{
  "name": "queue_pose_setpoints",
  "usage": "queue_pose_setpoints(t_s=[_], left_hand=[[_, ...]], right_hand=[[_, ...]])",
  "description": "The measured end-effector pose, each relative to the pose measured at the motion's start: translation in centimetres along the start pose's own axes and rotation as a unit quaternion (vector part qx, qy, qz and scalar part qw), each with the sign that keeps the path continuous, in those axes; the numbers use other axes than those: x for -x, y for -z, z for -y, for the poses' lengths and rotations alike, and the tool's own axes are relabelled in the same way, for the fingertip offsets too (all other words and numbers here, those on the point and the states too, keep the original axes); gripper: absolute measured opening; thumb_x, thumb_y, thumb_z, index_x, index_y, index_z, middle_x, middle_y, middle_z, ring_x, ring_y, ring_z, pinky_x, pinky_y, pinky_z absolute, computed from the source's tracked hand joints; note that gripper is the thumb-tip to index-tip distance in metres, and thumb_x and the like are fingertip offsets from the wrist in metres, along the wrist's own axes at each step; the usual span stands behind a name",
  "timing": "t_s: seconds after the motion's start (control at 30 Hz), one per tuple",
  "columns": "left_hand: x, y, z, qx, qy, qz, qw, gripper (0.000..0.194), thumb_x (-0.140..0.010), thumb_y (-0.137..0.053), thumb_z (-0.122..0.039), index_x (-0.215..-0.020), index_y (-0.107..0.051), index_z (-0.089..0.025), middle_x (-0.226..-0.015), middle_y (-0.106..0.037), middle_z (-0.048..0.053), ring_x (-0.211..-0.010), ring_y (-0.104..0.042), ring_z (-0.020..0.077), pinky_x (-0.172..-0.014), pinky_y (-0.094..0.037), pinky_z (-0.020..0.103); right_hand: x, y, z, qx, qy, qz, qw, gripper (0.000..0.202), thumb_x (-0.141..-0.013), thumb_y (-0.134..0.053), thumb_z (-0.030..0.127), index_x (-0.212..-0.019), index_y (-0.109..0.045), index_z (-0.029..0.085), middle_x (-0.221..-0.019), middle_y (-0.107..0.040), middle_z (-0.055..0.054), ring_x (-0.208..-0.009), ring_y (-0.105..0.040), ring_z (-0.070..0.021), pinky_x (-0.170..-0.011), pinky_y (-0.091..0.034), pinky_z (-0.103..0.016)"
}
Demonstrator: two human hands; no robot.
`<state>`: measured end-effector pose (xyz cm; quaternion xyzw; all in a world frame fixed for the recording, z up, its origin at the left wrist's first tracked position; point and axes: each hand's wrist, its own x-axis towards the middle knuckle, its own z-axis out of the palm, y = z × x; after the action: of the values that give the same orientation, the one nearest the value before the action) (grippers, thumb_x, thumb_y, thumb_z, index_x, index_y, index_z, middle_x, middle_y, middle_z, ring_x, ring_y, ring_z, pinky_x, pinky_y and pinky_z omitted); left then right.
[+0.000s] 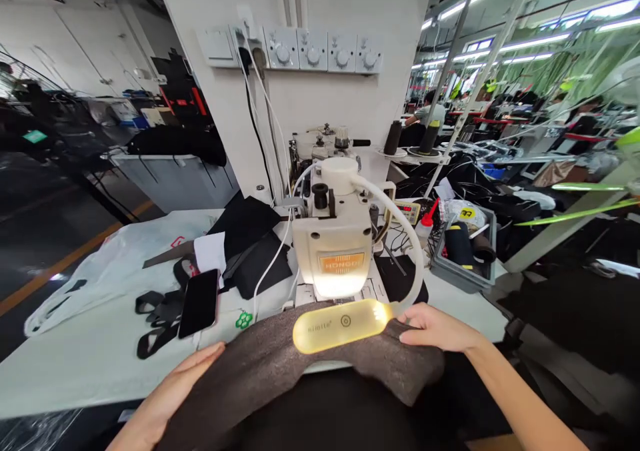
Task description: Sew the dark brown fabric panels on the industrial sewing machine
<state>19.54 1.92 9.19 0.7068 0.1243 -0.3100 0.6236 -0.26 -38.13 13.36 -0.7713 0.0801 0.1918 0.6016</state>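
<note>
A dark grey-brown piece of fabric (260, 354) spreads in front of the sewing machine (333, 237) and drapes toward my body. At its left side lies my left hand (183, 377), fingers stretched out flat against the cloth, partly covered by it. My right hand (437, 327) pinches the fabric's right part between thumb and fingers, close to the machine. A lit oblong lamp (325, 327) on a white flexible neck hangs over the cloth and hides the needle area.
Left on the table are a phone (200, 304), black straps (157, 324), black cloth pieces (255, 257) and a white plastic bag (120, 257). On the right stand a grey bin (465, 274) with thread spools and a red-tipped bottle (426, 223).
</note>
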Motion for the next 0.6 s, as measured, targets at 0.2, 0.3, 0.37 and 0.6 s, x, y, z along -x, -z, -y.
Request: queue_pose_setpoints(t_s=[0.2,0.3,0.37,0.6], left_hand=[[2.0,2.9,7.9,-0.192,0.06,0.214,0.956,0.046,-0.059,-0.07,-0.052,-0.091,-0.068,-0.019,-0.091,-0.068,0.004,-0.088,-0.061,0.0235,-0.077,-0.048,0.03],[1.4,3.0,11.9,-0.223,0.093,0.31,0.919,0.047,-0.058,-0.07,-0.053,-0.09,-0.068,-0.019,-0.09,-0.068,0.004,-0.088,-0.06,0.0235,-0.079,-0.047,0.032],[0.3,3.1,13.9,-0.234,0.106,0.337,0.906,0.047,-0.056,-0.07,-0.053,-0.085,-0.068,-0.016,-0.087,-0.069,0.006,-0.083,-0.061,0.0239,-0.076,-0.047,0.033],[-5.7,5.1,13.8,-0.293,-0.011,0.164,0.942,0.038,-0.055,-0.069,-0.052,-0.063,-0.063,-0.016,-0.069,-0.065,0.004,-0.075,-0.06,0.0249,-0.072,-0.045,0.032]], right_hand=[[3.6,-2.9,-8.3,0.053,-0.104,0.106,0.988,0.033,-0.063,-0.07,0.04,-0.07,-0.046,0.017,-0.053,-0.039,0.008,-0.049,-0.031,-0.0063,-0.045,-0.02,-0.02],[3.6,-3.7,-14.5,0.114,-0.111,0.007,0.987,0.034,-0.061,-0.068,0.038,-0.059,-0.041,0.017,-0.055,-0.035,0.007,-0.054,-0.033,-0.0075,-0.048,-0.022,-0.02],[3.3,-3.5,-18.0,0.126,-0.123,-0.028,0.984,0.036,-0.064,-0.064,0.041,-0.057,-0.038,0.018,-0.054,-0.034,0.007,-0.054,-0.034,-0.0082,-0.049,-0.024,-0.021],[-1.0,-1.7,-22.5,0.191,-0.123,-0.154,0.962,0.026,-0.074,-0.059,0.036,-0.06,-0.051,0.016,-0.061,-0.053,0.001,-0.063,-0.052,-0.0146,-0.062,-0.041,-0.028]])
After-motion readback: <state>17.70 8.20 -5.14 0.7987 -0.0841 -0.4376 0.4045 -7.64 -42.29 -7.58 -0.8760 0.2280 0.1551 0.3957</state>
